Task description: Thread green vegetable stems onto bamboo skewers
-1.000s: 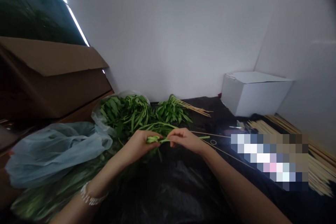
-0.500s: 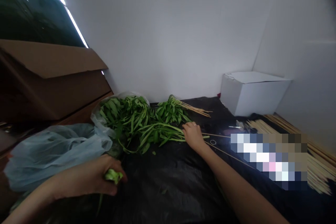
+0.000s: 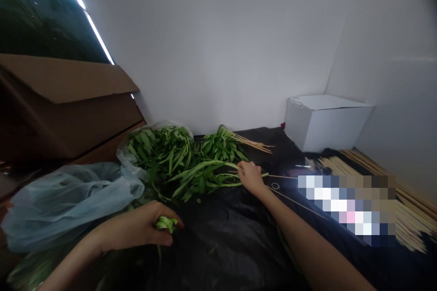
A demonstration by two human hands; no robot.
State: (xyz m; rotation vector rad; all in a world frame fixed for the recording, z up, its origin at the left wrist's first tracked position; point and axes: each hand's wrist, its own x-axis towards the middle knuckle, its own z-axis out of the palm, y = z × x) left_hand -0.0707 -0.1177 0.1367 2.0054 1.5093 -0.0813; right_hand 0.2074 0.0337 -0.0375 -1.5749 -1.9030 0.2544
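My left hand [image 3: 146,225] is closed around a small crumpled piece of leafy greens [image 3: 166,223], low over the black sheet. A thin stem hangs beneath it. Farther off, my right hand [image 3: 251,177] grips the stem ends of long-leaved greens [image 3: 208,177], which look like water spinach. Their leaves point left, and a cut stem end sticks out to the right of the fingers. Thin wooden skewers [image 3: 282,176] lie by that hand; whether it holds one I cannot tell. Behind, greens on skewers [image 3: 225,141] rest with the sticks [image 3: 256,141] pointing right.
A clear plastic bag [image 3: 128,154] holds a heap of greens, with a bluish plastic bag [image 3: 78,204] in front. The black sheet [image 3: 218,236] covers the surface. Many loose skewers [image 3: 406,223] lie right, beside a blurred-out patch. A white box [image 3: 327,120] and cardboard box [image 3: 75,118] flank the area.
My left hand has moved right with its piece of greens. My right hand stays on the stems, which have shifted slightly in its grip.
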